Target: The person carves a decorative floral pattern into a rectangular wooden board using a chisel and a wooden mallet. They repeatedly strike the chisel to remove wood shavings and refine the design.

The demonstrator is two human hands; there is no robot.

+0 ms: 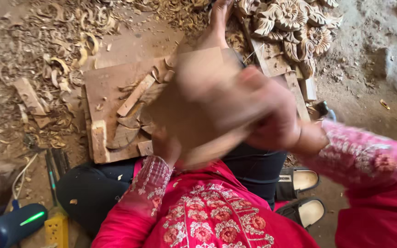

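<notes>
Above the flat wooden work board (pixel 111 82) that lies on the dirt floor (pixel 368 105), and toward its right edge, both hands hold a blurred piece of pale wood (pixel 194 105) up close to the camera. At the piece's lower left corner, the left hand (pixel 166 147) comes up from a red embroidered sleeve (pixel 138 197); its fingers appear to curl under the wood, though motion blur hides how tightly. Against the piece's right side, the right hand (pixel 272 115) is wrapped around the edge, fingers closed on it as far as the smear allows one to tell, with its pink embroidered sleeve (pixel 364 156) running off to the right. On the work board itself, left of the held piece, lie a thin wooden strip (pixel 135 95) set at a slant, some curved offcuts (pixel 122 135) and a small block (pixel 99 138) at the board's lower left corner. Beyond the board's far right corner rests a carved floral panel (pixel 290 23), its flowers and leaves cut in relief. Left of the board and behind it, curled wood shavings (pixel 60 46) cover the ground. Below the board's near left corner stand a dark blue cylindrical speaker (pixel 10 225) with a green light, a yellow power strip (pixel 57 229), and several dark-handled chisels (pixel 56 165). Right of the board's near edge, beside the dark trouser leg (pixel 258 167), sits a pair of black sandals (pixel 304 197).
</notes>
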